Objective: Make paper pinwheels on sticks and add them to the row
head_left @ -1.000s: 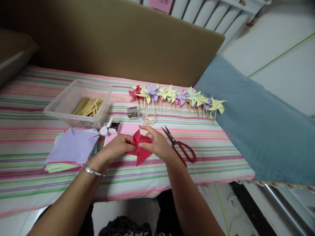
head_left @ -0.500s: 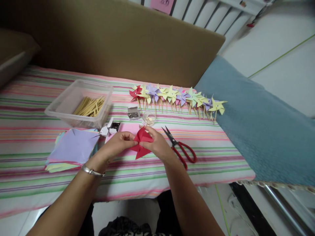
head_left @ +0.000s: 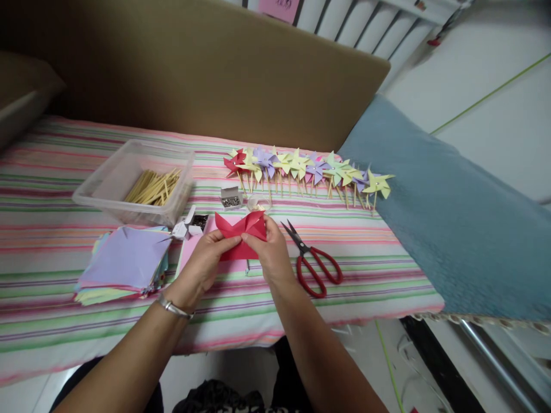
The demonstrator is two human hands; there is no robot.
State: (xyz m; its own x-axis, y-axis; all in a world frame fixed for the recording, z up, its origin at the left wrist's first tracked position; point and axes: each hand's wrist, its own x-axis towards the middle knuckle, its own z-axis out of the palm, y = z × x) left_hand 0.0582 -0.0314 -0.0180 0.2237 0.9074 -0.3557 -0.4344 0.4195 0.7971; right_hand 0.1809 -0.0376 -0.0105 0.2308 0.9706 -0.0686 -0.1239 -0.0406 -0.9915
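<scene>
A red paper pinwheel (head_left: 241,228), some of its points folded inward, is held up between both hands. My left hand (head_left: 210,255) pinches its left side, thumb near the centre. On the other side my right hand (head_left: 271,246) grips it, thumb also near the centre and fingers behind the paper. Beneath lies a pink sheet (head_left: 189,248), partly covered by my hands. Just right of my right hand are scissors (head_left: 312,258) with red handles, blades apart. Behind the paper stands a small clear round dish (head_left: 259,202), its contents partly hidden.
Finished pinwheels on sticks (head_left: 299,164) line the back of the striped cloth (head_left: 370,298). A clear plastic bin (head_left: 103,180) holds wooden sticks (head_left: 155,186). Small boxes of metal pieces (head_left: 231,198) stand mid-table. Coloured paper squares (head_left: 127,258) are stacked left. A cardboard panel (head_left: 215,74) rises behind.
The red paper has turned in my hands: its spread star shape now shows raised points at the top and a straight lower edge. Both hands have shifted slightly.
</scene>
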